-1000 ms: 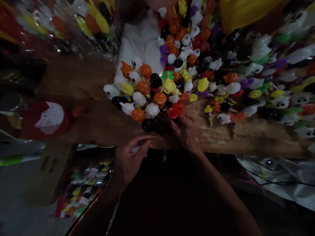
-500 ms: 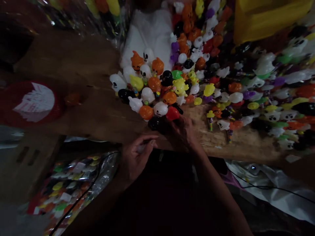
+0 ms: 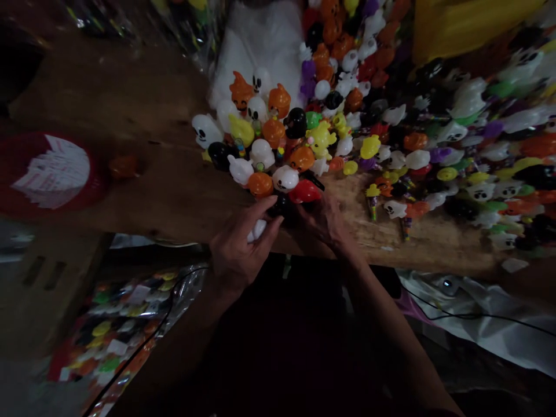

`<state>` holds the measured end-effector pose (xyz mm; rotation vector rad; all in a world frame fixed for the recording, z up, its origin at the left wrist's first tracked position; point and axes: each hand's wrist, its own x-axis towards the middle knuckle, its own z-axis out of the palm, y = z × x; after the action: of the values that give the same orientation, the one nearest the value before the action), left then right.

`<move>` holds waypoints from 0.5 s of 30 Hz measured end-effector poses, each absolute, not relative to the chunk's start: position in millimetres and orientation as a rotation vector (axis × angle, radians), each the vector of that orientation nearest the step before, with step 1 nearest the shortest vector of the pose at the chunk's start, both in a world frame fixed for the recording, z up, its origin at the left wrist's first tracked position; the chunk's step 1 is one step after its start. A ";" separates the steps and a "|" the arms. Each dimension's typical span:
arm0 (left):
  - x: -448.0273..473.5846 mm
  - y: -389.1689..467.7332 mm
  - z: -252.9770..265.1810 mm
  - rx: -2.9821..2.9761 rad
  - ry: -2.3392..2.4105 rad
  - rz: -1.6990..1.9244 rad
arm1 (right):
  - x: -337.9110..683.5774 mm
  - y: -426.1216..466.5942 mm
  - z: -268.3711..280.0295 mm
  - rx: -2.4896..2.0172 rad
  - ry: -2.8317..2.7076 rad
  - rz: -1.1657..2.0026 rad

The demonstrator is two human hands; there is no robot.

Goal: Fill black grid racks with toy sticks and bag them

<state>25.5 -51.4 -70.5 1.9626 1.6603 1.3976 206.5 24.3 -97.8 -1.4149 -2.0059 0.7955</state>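
Note:
Several small figure-topped toys stand grouped at the table's front, with white ghost heads (image 3: 285, 179), orange pumpkin heads (image 3: 260, 185) and black ones among them. My left hand (image 3: 241, 240) is closed around a small white toy (image 3: 257, 230), mostly hidden in the palm. Its thumb and fingertips reach to a black toy head (image 3: 283, 205) at the group's front edge. Beside a red toy head (image 3: 306, 191) is my right hand (image 3: 329, 225), low over the wood. Its fingers run into dark shadow under the red and black heads, so their grip is unclear.
A large heap of similar toys (image 3: 452, 133) covers the table's right side. A yellow container (image 3: 473, 26) stands behind it and a white plastic bag (image 3: 260, 40) behind the group. To the left are a red basket with papers (image 3: 98, 179) and a lone orange piece (image 3: 124, 167).
My left hand has moved up and forward to the black toy head, and the white toy in it shows more. The right hand stays by the red head, which has tilted slightly.

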 end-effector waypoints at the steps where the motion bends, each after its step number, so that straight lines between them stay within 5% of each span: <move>1: 25.7 -51.6 -72.2 1.949 1.670 1.406 | 203.2 21.6 -98.4 -1.443 -1.994 0.762; 9: 27.5 -60.1 -35.6 2.062 1.717 1.359 | 189.3 9.7 -92.9 -1.486 -2.120 0.564; 15: 48.4 -46.7 -23.2 2.350 1.585 0.717 | 193.7 10.1 -100.0 -1.503 -2.363 0.743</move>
<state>48.4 -46.7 -23.2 2.3497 1.5853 0.7174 193.7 10.1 -100.0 -1.5026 -2.3626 0.7432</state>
